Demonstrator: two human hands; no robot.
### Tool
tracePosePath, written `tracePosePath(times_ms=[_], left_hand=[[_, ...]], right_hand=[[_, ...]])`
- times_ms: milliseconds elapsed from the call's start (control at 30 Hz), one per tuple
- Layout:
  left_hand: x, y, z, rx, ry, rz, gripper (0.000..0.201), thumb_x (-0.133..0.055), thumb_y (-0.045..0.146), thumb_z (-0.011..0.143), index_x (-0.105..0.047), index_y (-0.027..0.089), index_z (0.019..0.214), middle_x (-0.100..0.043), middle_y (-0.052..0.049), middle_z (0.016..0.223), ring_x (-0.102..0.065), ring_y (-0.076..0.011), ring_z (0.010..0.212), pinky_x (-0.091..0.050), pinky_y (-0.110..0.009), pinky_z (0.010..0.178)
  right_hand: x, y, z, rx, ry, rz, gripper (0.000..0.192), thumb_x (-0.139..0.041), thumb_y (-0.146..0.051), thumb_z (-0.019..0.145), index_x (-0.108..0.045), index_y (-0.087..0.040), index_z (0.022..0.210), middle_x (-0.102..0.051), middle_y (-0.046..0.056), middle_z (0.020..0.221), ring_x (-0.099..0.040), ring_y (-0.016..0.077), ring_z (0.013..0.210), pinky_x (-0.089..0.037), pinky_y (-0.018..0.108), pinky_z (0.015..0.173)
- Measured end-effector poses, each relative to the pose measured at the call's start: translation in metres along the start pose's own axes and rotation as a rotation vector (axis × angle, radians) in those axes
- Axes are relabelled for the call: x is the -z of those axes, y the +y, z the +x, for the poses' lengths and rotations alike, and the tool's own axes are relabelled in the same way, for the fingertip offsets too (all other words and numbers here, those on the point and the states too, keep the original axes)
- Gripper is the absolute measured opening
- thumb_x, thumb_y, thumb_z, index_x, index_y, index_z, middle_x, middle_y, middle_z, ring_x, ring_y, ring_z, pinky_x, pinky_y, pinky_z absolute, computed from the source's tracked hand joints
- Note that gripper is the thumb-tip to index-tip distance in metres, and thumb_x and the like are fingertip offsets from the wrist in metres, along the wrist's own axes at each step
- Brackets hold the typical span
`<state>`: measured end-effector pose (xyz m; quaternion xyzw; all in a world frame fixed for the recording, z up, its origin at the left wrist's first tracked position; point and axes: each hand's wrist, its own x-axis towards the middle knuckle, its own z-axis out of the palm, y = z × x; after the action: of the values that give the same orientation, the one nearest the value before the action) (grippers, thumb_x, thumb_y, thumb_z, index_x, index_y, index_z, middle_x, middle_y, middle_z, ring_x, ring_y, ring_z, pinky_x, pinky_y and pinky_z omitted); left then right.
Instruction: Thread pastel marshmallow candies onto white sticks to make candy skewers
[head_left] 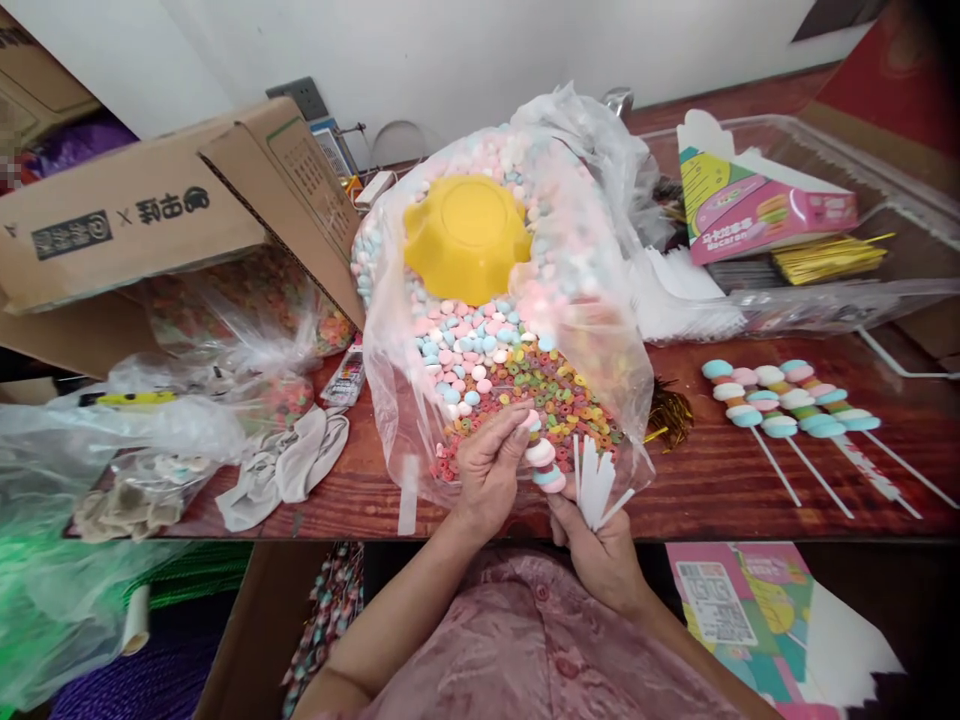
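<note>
My left hand point(489, 470) is closed, its thumb and fingers pinching the top of a candy skewer point(541, 454) stacked with pink, white and blue round candies. My right hand point(604, 555) wraps round a bundle of white sticks point(596, 480) that fan upward. The skewer's lower end meets the right hand's fingers, where its stick is hidden. Just beyond both hands lie small coloured ring candies point(559, 395) and pastel round candies point(457, 350) in an open clear plastic bag point(390, 400). A yellow scalloped bowl point(466, 235) rests upside down on the pastel candies.
Several finished candy skewers point(787, 400) lie on the table point(675, 500) at right. Behind them a clear tray point(817, 300) holds a pink Macaron box point(765, 205) and gold ties point(829, 262). Left are a cardboard carton point(150, 215), bagged candies and light grey cloth point(289, 465).
</note>
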<state>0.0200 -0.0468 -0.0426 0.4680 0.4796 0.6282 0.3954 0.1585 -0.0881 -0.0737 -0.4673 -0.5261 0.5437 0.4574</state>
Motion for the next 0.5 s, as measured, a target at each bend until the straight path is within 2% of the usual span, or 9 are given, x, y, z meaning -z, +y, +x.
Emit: tracePosePath(times_ms=[100,200,367,433,500], left_hand=[[-0.004,-0.004,-0.001,0.070,-0.002,-0.041,0.024,-0.069,0.040,0.091,-0.078,0.028,0.110,-0.075,-0.005,0.121,-0.073,-0.0231,0.108,-0.057,-0.042,0.102],[-0.001,-0.001,0.003,0.070,-0.005,-0.095,0.030,-0.070,0.039,0.090,-0.075,0.027,0.117,-0.076,-0.006,0.118,-0.074,-0.0223,0.103,-0.060,-0.040,0.096],[-0.001,0.001,0.008,-0.028,-0.077,0.094,0.019,-0.071,0.036,0.089,-0.080,0.024,0.102,-0.079,-0.005,0.107,-0.073,-0.0221,0.104,-0.056,-0.040,0.103],[-0.006,-0.001,0.005,-0.001,-0.108,0.086,0.022,-0.068,0.037,0.091,-0.079,0.024,0.107,-0.078,-0.006,0.112,-0.073,-0.0221,0.106,-0.056,-0.041,0.103],[-0.011,-0.003,0.001,0.036,-0.156,0.007,0.031,-0.064,0.038,0.095,-0.072,0.027,0.122,-0.074,-0.006,0.123,-0.071,-0.0222,0.112,-0.057,-0.041,0.102]], right_hand=[[0.002,0.003,0.001,-0.008,0.006,0.019,0.037,-0.057,-0.041,0.096,-0.056,-0.018,0.067,-0.045,-0.005,0.050,-0.040,0.0097,0.046,-0.033,0.024,0.047],[0.011,-0.002,0.007,0.019,0.017,-0.009,0.036,-0.056,-0.043,0.096,-0.060,-0.018,0.071,-0.043,-0.005,0.052,-0.038,0.0098,0.047,-0.031,0.023,0.046],[0.020,-0.005,0.006,0.034,0.023,-0.110,0.041,-0.053,-0.049,0.096,-0.065,-0.018,0.072,-0.044,-0.004,0.055,-0.040,0.0110,0.050,-0.036,0.024,0.049],[0.028,-0.004,0.002,0.033,0.069,-0.156,0.041,-0.052,-0.049,0.097,-0.068,-0.018,0.075,-0.044,-0.004,0.053,-0.038,0.0109,0.048,-0.037,0.024,0.048],[0.050,-0.009,-0.003,0.045,0.205,-0.255,0.037,-0.056,-0.047,0.094,-0.072,-0.018,0.077,-0.047,-0.003,0.053,-0.041,0.0115,0.048,-0.038,0.025,0.048]])
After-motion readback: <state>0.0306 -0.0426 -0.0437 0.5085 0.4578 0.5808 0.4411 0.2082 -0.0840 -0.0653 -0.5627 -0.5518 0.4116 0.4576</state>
